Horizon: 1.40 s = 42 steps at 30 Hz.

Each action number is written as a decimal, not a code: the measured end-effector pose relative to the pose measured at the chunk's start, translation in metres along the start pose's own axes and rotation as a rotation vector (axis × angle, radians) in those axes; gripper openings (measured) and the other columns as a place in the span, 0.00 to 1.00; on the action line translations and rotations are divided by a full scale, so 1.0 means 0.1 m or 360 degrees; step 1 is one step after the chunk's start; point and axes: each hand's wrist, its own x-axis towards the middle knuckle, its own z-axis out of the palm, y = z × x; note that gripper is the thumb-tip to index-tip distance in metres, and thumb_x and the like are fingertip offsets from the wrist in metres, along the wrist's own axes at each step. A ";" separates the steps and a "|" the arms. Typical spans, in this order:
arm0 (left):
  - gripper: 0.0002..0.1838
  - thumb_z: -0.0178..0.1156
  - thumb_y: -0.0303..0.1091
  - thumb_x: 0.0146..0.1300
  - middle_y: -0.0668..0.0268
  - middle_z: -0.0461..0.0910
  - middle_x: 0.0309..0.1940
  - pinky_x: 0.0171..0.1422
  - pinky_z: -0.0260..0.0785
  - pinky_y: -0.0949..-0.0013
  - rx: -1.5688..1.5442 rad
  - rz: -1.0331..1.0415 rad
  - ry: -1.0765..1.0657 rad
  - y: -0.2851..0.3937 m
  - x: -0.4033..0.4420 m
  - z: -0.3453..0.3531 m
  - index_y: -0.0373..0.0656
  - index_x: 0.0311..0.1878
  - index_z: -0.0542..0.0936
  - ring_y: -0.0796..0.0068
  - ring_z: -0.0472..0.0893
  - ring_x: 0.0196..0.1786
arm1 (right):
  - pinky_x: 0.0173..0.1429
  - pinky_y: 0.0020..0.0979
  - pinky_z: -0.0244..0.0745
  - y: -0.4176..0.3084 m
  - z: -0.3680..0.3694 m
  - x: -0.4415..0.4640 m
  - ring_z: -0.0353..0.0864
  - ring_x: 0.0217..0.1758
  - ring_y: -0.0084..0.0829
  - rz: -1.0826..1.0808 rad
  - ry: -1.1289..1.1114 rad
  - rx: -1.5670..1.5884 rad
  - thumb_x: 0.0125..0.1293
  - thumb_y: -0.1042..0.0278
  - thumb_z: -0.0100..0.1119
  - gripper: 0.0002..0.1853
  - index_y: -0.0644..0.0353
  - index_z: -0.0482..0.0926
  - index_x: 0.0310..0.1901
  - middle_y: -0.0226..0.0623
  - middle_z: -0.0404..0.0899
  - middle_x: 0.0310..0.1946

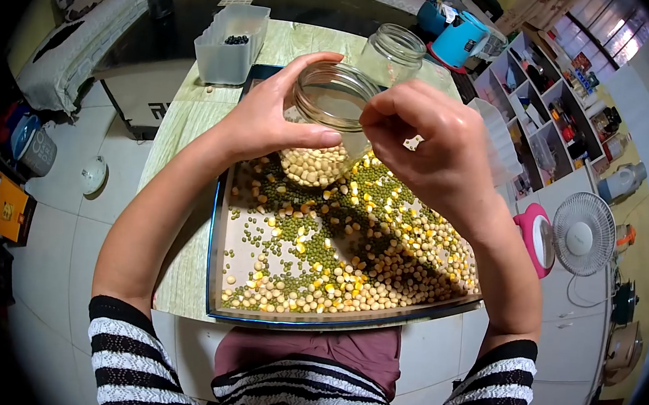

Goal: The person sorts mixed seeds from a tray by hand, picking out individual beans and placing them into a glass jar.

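My left hand [290, 115] is wrapped round a glass jar [338, 96], thumb across its front, mouth facing up. Pale round soybeans [314, 164] fill its lower part. At the right edge of the mouth is my right hand [435, 131], its fingers pinched together; whatever they hold, if anything, is hidden. Under both hands lies a shallow tray [214, 270] with a dark blue rim. Spread over its bottom are green mung beans [301, 251], yellow corn kernels [330, 288] and more soybeans, all mixed.
Behind the tray, a translucent plastic container [226, 51] with some black beans [237, 40] stands at left. A second glass jar [391, 54] is at the back. Another translucent container [500, 141] is partly behind my right hand. A blue kettle [460, 39] and a fan [582, 234] stand beyond.
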 end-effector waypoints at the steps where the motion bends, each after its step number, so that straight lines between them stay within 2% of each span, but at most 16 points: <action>1: 0.47 0.72 0.48 0.40 0.58 0.69 0.55 0.64 0.58 0.65 0.0004 0.0007 -0.0001 -0.01 0.01 0.00 0.44 0.63 0.61 0.67 0.69 0.58 | 0.29 0.32 0.71 0.01 0.02 -0.01 0.75 0.24 0.38 -0.0030 0.0048 0.0017 0.46 0.78 0.61 0.07 0.60 0.73 0.28 0.37 0.73 0.23; 5: 0.47 0.72 0.48 0.39 0.57 0.70 0.54 0.64 0.57 0.66 -0.0013 0.0005 -0.0009 0.01 0.00 0.01 0.44 0.63 0.61 0.67 0.69 0.58 | 0.29 0.32 0.71 0.02 0.00 -0.01 0.75 0.25 0.38 -0.0027 0.0063 0.0023 0.46 0.79 0.61 0.07 0.60 0.73 0.27 0.37 0.73 0.23; 8: 0.50 0.68 0.49 0.37 0.61 0.65 0.58 0.67 0.53 0.64 0.0009 -0.0107 -0.0033 0.05 0.00 0.01 0.42 0.65 0.58 0.69 0.65 0.62 | 0.29 0.32 0.71 0.01 -0.05 0.05 0.76 0.26 0.39 0.0040 0.0113 0.0083 0.46 0.79 0.60 0.06 0.61 0.74 0.27 0.38 0.74 0.23; 10: 0.48 0.72 0.48 0.39 0.57 0.69 0.55 0.64 0.58 0.66 -0.0026 -0.0019 -0.0007 0.03 0.00 0.01 0.43 0.63 0.60 0.67 0.69 0.58 | 0.30 0.34 0.71 0.05 -0.03 0.15 0.76 0.26 0.40 -0.0006 0.0159 0.0028 0.46 0.78 0.59 0.05 0.61 0.74 0.27 0.40 0.74 0.22; 14: 0.48 0.72 0.48 0.39 0.58 0.69 0.55 0.64 0.58 0.65 -0.0044 -0.0030 0.0005 0.02 -0.01 0.02 0.43 0.63 0.60 0.68 0.69 0.58 | 0.33 0.35 0.72 0.17 0.04 0.25 0.77 0.28 0.41 0.0062 -0.0008 0.0039 0.46 0.77 0.58 0.06 0.62 0.76 0.29 0.42 0.74 0.22; 16: 0.48 0.72 0.48 0.39 0.57 0.69 0.55 0.64 0.58 0.65 -0.0059 -0.0038 0.0004 0.04 -0.01 0.02 0.43 0.63 0.60 0.67 0.69 0.58 | 0.32 0.34 0.72 0.17 0.05 0.24 0.77 0.28 0.39 0.0126 -0.0058 0.0095 0.47 0.77 0.59 0.07 0.63 0.77 0.31 0.41 0.75 0.24; 18: 0.48 0.72 0.48 0.39 0.57 0.69 0.55 0.64 0.58 0.65 -0.0050 -0.0019 0.0010 0.02 0.00 0.02 0.43 0.63 0.60 0.67 0.69 0.58 | 0.32 0.30 0.73 0.11 0.02 0.18 0.78 0.27 0.32 0.0128 0.0101 0.0216 0.48 0.77 0.61 0.07 0.62 0.77 0.32 0.38 0.75 0.27; 20: 0.48 0.72 0.48 0.39 0.57 0.68 0.55 0.65 0.57 0.65 -0.0043 -0.0006 0.0020 0.00 0.00 0.02 0.43 0.63 0.60 0.67 0.69 0.58 | 0.31 0.26 0.72 0.04 -0.07 0.03 0.78 0.27 0.26 0.0129 0.0090 0.0170 0.48 0.79 0.61 0.07 0.62 0.77 0.32 0.35 0.75 0.28; 22: 0.47 0.72 0.49 0.40 0.57 0.68 0.56 0.65 0.57 0.66 0.0000 0.0017 -0.0002 0.01 0.00 0.01 0.43 0.63 0.61 0.67 0.69 0.59 | 0.30 0.25 0.71 0.02 -0.10 -0.20 0.76 0.26 0.24 0.0244 -0.0100 0.0323 0.48 0.80 0.60 0.07 0.61 0.76 0.31 0.35 0.74 0.27; 23: 0.47 0.72 0.49 0.40 0.57 0.68 0.56 0.65 0.57 0.66 -0.0004 0.0013 0.0006 0.02 0.00 0.01 0.43 0.63 0.61 0.67 0.69 0.59 | 0.30 0.26 0.71 0.00 -0.10 -0.32 0.76 0.26 0.26 0.0358 -0.0282 0.0367 0.49 0.79 0.60 0.07 0.61 0.75 0.31 0.35 0.73 0.26; 25: 0.51 0.68 0.50 0.37 0.60 0.65 0.59 0.68 0.51 0.60 0.0025 -0.0085 -0.0031 0.04 0.01 0.02 0.42 0.66 0.58 0.67 0.64 0.63 | 0.35 0.32 0.73 -0.01 -0.07 -0.53 0.77 0.30 0.34 0.0613 -0.0765 0.0370 0.49 0.73 0.61 0.07 0.61 0.75 0.31 0.38 0.75 0.27; 26: 0.51 0.68 0.50 0.37 0.60 0.65 0.59 0.68 0.51 0.60 0.0022 -0.0085 -0.0032 0.05 0.01 0.02 0.42 0.66 0.58 0.67 0.64 0.63 | 0.38 0.34 0.73 0.05 -0.02 -0.64 0.77 0.33 0.37 0.0521 -0.0895 0.0340 0.49 0.72 0.62 0.08 0.61 0.76 0.32 0.39 0.76 0.29; 28: 0.51 0.68 0.51 0.36 0.60 0.65 0.59 0.68 0.51 0.59 -0.0015 -0.0104 -0.0024 0.07 0.00 0.03 0.42 0.66 0.58 0.67 0.64 0.63 | 0.40 0.34 0.73 0.02 0.00 -0.71 0.78 0.36 0.39 0.0699 -0.1128 0.0382 0.48 0.72 0.62 0.09 0.61 0.77 0.33 0.39 0.76 0.30; 34: 0.52 0.68 0.53 0.35 0.60 0.65 0.59 0.68 0.51 0.59 -0.0011 -0.0132 -0.0009 0.07 0.00 0.04 0.43 0.66 0.58 0.67 0.63 0.63 | 0.37 0.32 0.74 0.14 0.16 -0.91 0.79 0.33 0.37 0.0433 -0.1154 0.0399 0.48 0.73 0.64 0.10 0.60 0.77 0.34 0.38 0.77 0.30; 37: 0.53 0.68 0.54 0.35 0.61 0.65 0.59 0.68 0.51 0.59 0.0000 -0.0139 -0.0017 0.09 0.00 0.04 0.43 0.66 0.58 0.67 0.63 0.63 | 0.38 0.32 0.74 0.08 0.13 -0.86 0.79 0.33 0.37 0.0511 -0.1260 0.0367 0.48 0.73 0.64 0.10 0.61 0.77 0.34 0.38 0.77 0.29; 42: 0.53 0.68 0.55 0.35 0.61 0.65 0.59 0.68 0.51 0.58 -0.0021 -0.0140 -0.0021 0.08 0.00 0.04 0.43 0.65 0.58 0.66 0.63 0.63 | 0.39 0.37 0.73 0.05 0.16 -0.87 0.78 0.34 0.42 0.0581 -0.1187 0.0422 0.48 0.72 0.61 0.08 0.61 0.76 0.32 0.41 0.77 0.29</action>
